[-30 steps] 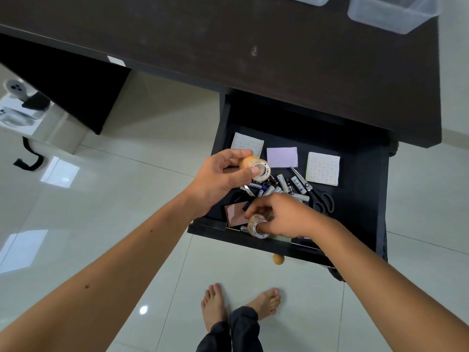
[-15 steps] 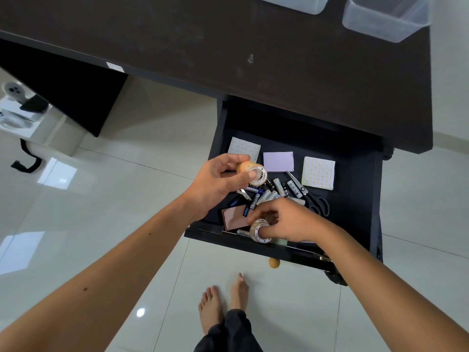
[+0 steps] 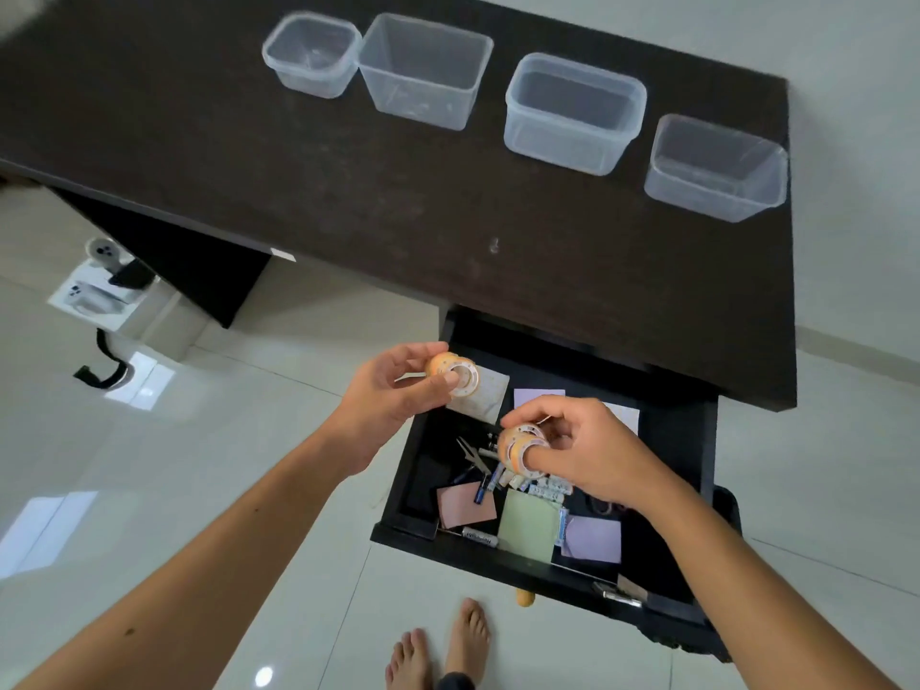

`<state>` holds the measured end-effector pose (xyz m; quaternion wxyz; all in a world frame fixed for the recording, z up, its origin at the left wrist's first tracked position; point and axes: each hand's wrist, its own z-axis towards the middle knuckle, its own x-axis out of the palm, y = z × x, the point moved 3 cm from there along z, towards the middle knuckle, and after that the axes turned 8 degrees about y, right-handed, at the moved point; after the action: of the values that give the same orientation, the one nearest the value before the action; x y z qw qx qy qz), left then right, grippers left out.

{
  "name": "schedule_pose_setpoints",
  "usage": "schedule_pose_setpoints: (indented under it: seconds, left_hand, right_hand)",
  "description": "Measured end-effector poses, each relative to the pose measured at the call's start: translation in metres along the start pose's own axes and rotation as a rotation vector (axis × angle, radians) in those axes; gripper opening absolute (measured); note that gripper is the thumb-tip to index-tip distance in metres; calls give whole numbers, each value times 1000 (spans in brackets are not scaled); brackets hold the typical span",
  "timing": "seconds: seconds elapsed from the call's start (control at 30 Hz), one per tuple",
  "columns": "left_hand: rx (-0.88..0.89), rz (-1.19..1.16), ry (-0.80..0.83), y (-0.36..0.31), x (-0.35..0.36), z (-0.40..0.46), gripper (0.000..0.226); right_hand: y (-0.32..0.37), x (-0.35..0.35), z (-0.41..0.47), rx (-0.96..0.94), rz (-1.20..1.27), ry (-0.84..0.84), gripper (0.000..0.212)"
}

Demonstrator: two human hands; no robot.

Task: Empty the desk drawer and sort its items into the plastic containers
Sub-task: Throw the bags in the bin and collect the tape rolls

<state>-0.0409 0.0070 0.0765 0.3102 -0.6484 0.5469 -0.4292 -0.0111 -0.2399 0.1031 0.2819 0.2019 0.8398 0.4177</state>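
The black desk drawer (image 3: pixel 667 580) stands pulled out below the dark desk top. My left hand (image 3: pixel 386 398) holds an orange-and-white tape roll (image 3: pixel 455 373) just above the drawer's left back corner. My right hand (image 3: pixel 592 453) holds a second tape roll (image 3: pixel 520 450) over the drawer's middle, with a finger through its core. In the drawer lie several batteries (image 3: pixel 547 488), pink (image 3: pixel 463 505), green (image 3: pixel 527 522) and purple (image 3: pixel 595 540) sticky notes, a dotted pad (image 3: pixel 480 398) and small pliers (image 3: pixel 473 453). Four clear plastic containers stand along the desk's far edge (image 3: pixel 311 54) (image 3: pixel 423 72) (image 3: pixel 572 114) (image 3: pixel 714 169).
The dark desk top (image 3: pixel 348 191) stretches between the drawer and the containers. A white power strip and a black cable (image 3: pixel 104 291) lie on the tiled floor at left. My bare feet (image 3: pixel 443 649) stand below the drawer front, by its round knob (image 3: pixel 525 597).
My right hand has lifted its tape roll out of the drawer's front. My head has tilted up, so the containers on the desk have come into view. The left hand keeps its roll.
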Motion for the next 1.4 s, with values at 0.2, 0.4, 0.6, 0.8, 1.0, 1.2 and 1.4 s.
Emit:
schedule_pose_setpoints:
  seconds: [0.2,0.4,0.6,0.8,1.0,1.2,1.4]
  left_hand:
    - [64,-39,-63,-42,-23,-5,50]
    - [130,-78,-124,-71,-59,7,53]
    - [174,-121,-167,-111,-109,44,50]
    - [209,-147,-177,-167,-172,98,51]
    - [215,-93,-202,-224,-229,145,58]
    - [244,-33,-205,-274,-266,206,48]
    - [248,146,-223,-301,-288,259,47]
  right_hand:
    - [58,-28,25,-103,38,-26,34]
    - [103,-37,75,-193,52,-35,33]
    - [153,-47,143,-230,28,-45,34]
    - [214,-65,224,-276,25,-79,33]
    - [269,-86,304,-303,16,-140,29]
    - [312,-114,378,-316,-35,-216,26]
    - [324,-137,441,-274,-79,-267,27]
